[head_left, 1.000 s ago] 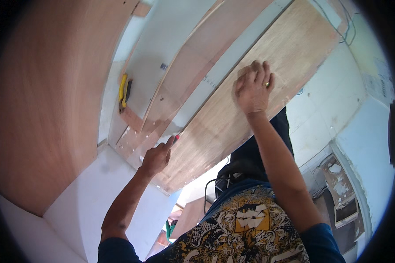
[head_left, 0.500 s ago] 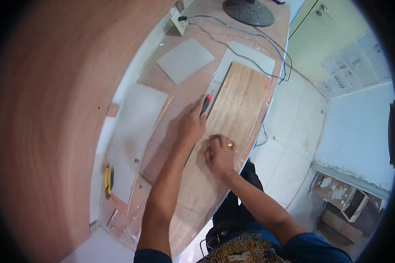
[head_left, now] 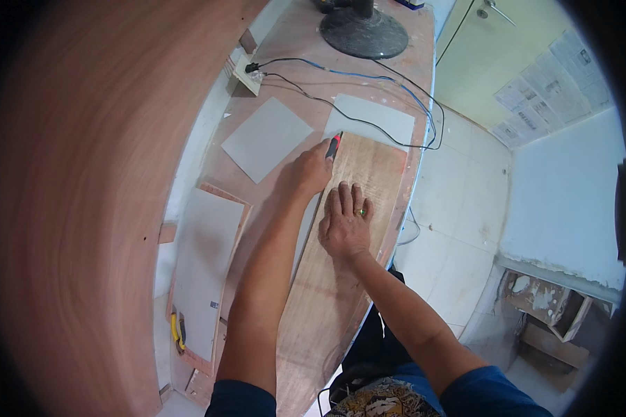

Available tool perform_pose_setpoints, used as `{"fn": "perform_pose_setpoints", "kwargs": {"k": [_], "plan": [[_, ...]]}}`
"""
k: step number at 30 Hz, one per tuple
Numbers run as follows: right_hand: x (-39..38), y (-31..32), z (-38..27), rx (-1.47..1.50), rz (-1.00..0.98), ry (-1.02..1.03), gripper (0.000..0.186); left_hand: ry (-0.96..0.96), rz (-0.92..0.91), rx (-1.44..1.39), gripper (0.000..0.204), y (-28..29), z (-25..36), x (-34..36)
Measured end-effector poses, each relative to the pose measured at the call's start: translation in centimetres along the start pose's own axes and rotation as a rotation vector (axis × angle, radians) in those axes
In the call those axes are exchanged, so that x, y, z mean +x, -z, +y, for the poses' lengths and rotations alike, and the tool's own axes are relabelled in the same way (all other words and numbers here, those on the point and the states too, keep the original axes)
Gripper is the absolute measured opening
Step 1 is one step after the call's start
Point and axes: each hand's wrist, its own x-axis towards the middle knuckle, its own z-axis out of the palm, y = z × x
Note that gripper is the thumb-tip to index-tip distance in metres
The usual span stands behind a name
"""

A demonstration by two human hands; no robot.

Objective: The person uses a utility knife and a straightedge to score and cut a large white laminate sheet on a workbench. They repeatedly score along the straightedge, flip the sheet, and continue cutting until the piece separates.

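Observation:
My left hand (head_left: 315, 168) is closed around a red-and-black utility knife (head_left: 333, 147), held against the left edge of a long wooden board (head_left: 368, 167) near its far end. The knife's blade is too small to make out. Flat on the board lies my right hand (head_left: 346, 226), fingers stretched out and a ring on one of them, pressing on the wood just right of the left hand. Beneath the board is a pale grey-white sheet (head_left: 375, 115); part of it shows past the far end and along the left edge.
A loose pale sheet (head_left: 267, 139) lies left of the far end. Nearer, another pale panel (head_left: 207, 257) has a yellow-handled tool (head_left: 177, 330) beside it. Cables (head_left: 341, 71) cross the table's far part, by a round black base (head_left: 364, 35). A large wooden panel (head_left: 83, 208) stands at left.
My left hand has pushed the knife up to the board's far left corner. My right hand has gone from curled fingers to lying flat on the board. The view has shifted slightly.

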Motion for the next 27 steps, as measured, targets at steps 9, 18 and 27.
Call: {"fn": "perform_pose_setpoints", "kwargs": {"k": [9,18,27], "plan": [[-0.1,-0.4,0.5,-0.014,0.037,0.011,0.071,-0.120,-0.003,0.026,0.044,-0.3,2.1,1.7],[0.3,-0.9,0.4,-0.051,0.009,-0.011,0.071,-0.058,-0.140,0.059,0.041,0.6,0.4,-5.3],[-0.2,-1.3,0.5,-0.058,0.077,0.003,0.065,0.010,-0.172,0.050,0.049,-1.7,-6.3,-27.1]]}}
